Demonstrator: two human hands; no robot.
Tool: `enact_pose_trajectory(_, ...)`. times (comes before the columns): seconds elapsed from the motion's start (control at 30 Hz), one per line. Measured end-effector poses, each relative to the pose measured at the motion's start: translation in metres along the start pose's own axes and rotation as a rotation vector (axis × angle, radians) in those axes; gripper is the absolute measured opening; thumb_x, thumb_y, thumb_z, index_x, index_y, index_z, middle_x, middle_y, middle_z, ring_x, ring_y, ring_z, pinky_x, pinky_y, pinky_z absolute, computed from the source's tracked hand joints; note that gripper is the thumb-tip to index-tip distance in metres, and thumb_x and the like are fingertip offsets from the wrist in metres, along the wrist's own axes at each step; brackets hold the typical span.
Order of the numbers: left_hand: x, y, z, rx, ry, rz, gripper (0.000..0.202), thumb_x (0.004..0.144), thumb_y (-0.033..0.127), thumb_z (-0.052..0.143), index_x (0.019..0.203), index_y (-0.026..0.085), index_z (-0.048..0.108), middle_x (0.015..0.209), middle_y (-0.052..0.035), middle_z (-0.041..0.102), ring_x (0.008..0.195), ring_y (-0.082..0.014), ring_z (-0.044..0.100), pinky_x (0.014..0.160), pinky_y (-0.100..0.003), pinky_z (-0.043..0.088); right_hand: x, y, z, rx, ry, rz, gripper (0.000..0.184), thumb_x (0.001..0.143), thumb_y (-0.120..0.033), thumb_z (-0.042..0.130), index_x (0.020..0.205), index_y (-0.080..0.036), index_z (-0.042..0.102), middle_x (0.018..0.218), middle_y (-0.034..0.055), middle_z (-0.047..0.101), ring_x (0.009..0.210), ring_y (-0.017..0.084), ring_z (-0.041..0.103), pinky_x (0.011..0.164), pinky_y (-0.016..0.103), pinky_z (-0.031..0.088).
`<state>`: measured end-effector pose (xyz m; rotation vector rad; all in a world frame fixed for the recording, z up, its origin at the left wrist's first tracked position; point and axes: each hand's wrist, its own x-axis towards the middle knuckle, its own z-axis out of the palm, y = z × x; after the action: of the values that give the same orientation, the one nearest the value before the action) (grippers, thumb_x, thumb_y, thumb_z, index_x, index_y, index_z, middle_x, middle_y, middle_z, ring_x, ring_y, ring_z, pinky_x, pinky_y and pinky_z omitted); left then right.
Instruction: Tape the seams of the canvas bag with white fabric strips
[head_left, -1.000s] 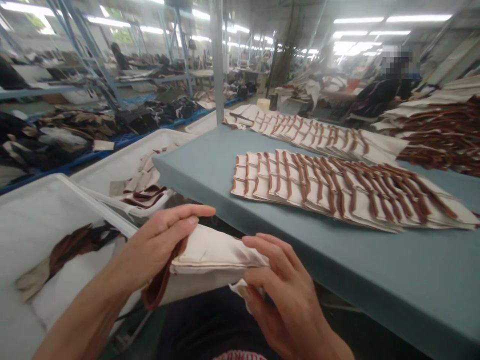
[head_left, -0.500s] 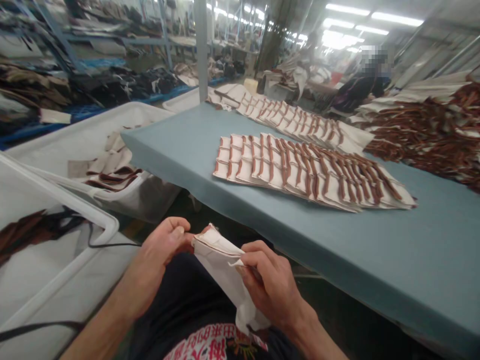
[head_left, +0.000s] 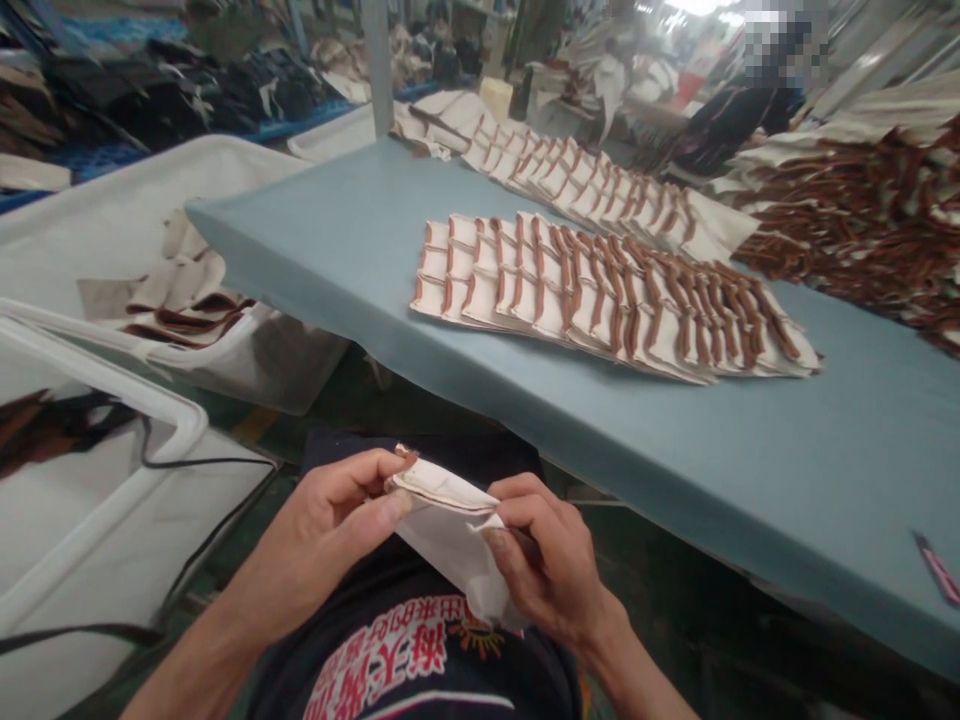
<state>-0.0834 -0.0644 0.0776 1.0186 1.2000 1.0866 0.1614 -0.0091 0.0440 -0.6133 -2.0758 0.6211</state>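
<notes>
Below the workshop's blue-grey table [head_left: 337, 230], left hand [head_left: 322, 540] and right hand [head_left: 555, 575] pinch cream cloth [head_left: 448, 545].

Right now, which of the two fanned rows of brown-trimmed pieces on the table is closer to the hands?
The front row, nearest the cloth piece in the left hand and right hand; the other row runs behind it, farther back.

L hand [head_left: 330, 530] + R hand [head_left: 551, 565] low at lap, close together.
L: thumb+index pinched. R: fingers curled, thumb pinching. Palms face inward.
</notes>
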Motion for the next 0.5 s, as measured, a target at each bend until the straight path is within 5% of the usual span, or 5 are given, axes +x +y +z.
enact_pose_trajectory(0.33,0.005,-0.015,-0.001,-0.030,0.063,-0.006,0.023,0.097,0.045,0.080,0.103,0.024,0.088,0.093,-0.0024,0.085,0.084,-0.0202,0.073,0.078,-0.025,0.058,-0.004,0.006,0.005,0.009,0.005,0.038,0.012,0.107,-0.014,0.061,0.102,-0.025,0.062,0.092,0.0042,0.076,0.078,0.017,0.074,0.067,0.026,0.058)
enact_pose_trajectory(0.5,0.008,-0.025,0.006,0.001,0.281,-0.001,0.019,0.088,0.039,0.074,0.086,0.022,0.083,0.082,-0.0008,0.078,0.080,-0.0201,0.064,0.075,-0.027,0.052,-0.006,0.005,0.014,-0.077,0.013,-0.037,0.012,0.106,-0.013,0.062,0.104,-0.025,0.062,0.093,0.0059,0.077,0.077,0.018,0.075,0.065,0.028,0.057)
